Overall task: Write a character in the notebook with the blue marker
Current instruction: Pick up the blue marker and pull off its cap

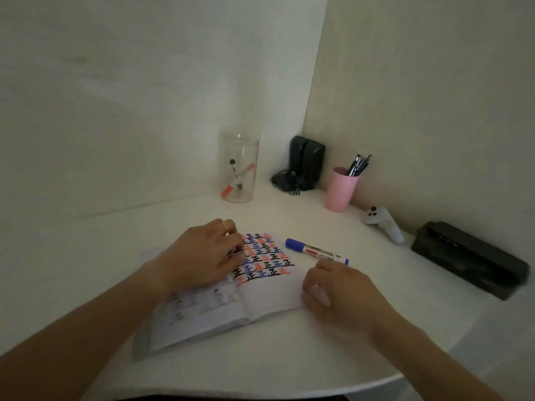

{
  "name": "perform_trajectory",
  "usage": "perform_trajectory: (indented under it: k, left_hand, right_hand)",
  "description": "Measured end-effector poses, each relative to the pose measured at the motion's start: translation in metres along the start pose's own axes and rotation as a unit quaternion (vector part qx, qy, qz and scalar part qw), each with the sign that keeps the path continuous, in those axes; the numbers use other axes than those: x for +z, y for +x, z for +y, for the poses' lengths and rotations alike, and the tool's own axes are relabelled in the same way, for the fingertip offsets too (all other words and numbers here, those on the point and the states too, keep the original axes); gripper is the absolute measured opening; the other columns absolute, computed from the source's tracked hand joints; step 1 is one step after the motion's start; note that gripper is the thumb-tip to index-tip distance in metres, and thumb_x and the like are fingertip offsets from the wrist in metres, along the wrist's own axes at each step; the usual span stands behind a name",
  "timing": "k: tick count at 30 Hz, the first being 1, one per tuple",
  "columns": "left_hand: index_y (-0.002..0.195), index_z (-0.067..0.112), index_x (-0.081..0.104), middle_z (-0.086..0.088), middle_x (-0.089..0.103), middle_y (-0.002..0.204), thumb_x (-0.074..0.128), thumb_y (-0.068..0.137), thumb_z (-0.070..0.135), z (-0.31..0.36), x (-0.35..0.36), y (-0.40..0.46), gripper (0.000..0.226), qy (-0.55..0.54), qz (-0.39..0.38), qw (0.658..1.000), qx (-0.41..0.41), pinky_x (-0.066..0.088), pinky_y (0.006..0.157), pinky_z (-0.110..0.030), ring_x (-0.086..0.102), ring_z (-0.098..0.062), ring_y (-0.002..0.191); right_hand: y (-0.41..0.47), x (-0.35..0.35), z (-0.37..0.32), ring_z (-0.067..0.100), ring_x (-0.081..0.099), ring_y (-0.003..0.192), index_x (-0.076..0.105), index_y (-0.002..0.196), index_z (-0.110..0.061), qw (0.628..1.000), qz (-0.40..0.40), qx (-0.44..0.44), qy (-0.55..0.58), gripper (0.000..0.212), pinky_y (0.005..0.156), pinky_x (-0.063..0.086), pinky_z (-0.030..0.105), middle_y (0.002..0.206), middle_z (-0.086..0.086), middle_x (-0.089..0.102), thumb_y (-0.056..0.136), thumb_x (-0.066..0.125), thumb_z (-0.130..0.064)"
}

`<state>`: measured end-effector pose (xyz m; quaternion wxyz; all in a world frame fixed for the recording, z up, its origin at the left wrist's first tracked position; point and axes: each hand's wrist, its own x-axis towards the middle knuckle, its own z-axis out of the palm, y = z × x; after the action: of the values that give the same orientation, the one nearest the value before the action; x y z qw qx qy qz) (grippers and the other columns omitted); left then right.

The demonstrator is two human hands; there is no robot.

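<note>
We see a white worktop [289,357] carrying an open notebook [260,296] with a blue marker [315,251] just beside it. Behind stand a clear jar [239,169], a pink cup [340,190], a black charger [304,163], a white controller [383,222] and a black case [469,257].

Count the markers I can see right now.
3: the blue marker lies on the table right of the notebook; a red one and a dark one stand crossed in the clear cup.

Notebook [269,293]: white pages, right page patterned with rows of black, blue and red characters. Blue marker [315,252]: blue cap, white barrel, red label. Far corner of the white table [260,357]: pink cup [339,191], clear jar [239,169], black speaker [306,160].
</note>
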<state>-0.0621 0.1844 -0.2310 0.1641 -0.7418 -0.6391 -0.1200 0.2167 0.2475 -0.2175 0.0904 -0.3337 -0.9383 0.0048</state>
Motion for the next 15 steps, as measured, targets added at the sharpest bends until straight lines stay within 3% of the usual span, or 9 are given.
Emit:
perform_trajectory:
  k: [6, 11, 15]
  left_hand:
    - [0.116, 0.042, 0.057, 0.019, 0.054, 0.114, 0.038, 0.091, 0.062, -0.025, 0.021, 0.004, 0.037, -0.097, 0.006, 0.995, -0.005, 0.048, 0.08, -0.026, 0.044, 0.0, 0.101]
    - [0.113, 0.044, 0.055, 0.02, 0.054, 0.112, 0.036, 0.09, 0.064, -0.025, 0.024, 0.007, 0.036, -0.111, 0.005, 0.994, 0.003, 0.048, 0.085, -0.027, 0.045, -0.001, 0.103]
    - [0.111, 0.045, 0.055, 0.021, 0.053, 0.111, 0.039, 0.09, 0.063, -0.026, 0.023, 0.01, 0.032, -0.114, -0.002, 0.993, -0.006, 0.048, 0.084, -0.028, 0.045, -0.001, 0.102]
  right_hand:
    - [0.089, -0.016, 0.019, 0.008, 0.061, 0.089, 0.068, 0.11, -0.034, 0.996, 0.092, -0.006, 0.01, 0.02, 0.079, 0.053, 0.031, 0.103, -0.013, 0.065, 0.093, 0.058, -0.035]
    - [0.127, 0.011, 0.034, 0.016, 0.057, 0.108, 0.051, 0.137, -0.035, 0.996, -0.076, 0.039, -0.039, 0.047, 0.094, 0.052, 0.036, 0.124, -0.004, 0.057, 0.091, 0.062, -0.033]
    - [0.131, 0.016, 0.042, 0.011, 0.056, 0.096, 0.061, 0.13, -0.032, 0.999, -0.036, 0.013, 0.001, 0.039, 0.087, 0.05, 0.029, 0.114, -0.005, 0.06, 0.092, 0.065, -0.024]
